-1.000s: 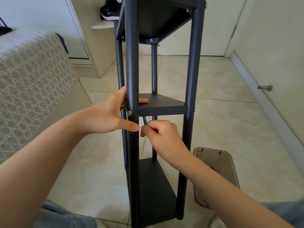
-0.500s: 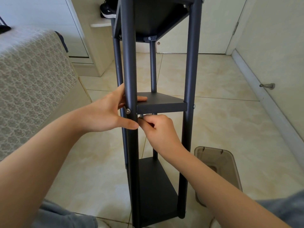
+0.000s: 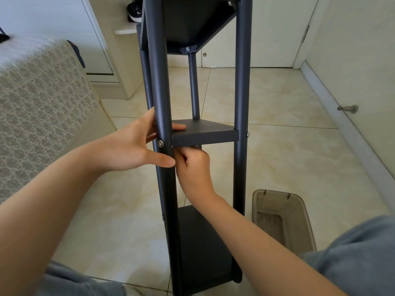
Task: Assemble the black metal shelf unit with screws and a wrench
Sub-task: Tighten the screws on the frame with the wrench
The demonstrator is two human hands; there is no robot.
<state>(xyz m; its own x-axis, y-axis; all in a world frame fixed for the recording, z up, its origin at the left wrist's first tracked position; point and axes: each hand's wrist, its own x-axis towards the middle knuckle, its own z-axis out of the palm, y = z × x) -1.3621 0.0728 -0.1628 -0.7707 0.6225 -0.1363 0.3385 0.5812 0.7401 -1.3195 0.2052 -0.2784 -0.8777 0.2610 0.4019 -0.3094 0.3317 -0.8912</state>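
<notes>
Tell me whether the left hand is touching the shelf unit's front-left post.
Touching. The head view shows the left hand wrapped round the front-left post: the thumb lies across its front below the screw, and the fingers pass behind it.

Head view, downward, close to shelf unit (image 3: 162, 103)

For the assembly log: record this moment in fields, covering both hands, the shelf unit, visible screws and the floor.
left hand: grips front post, thumb across it, fingertip on middle shelf
right hand: fingers curled just under middle shelf; any tool hidden
screws: front-post screw and right-post screw, both at middle-shelf height
floor: translucent bin right of the shelf unit
</notes>
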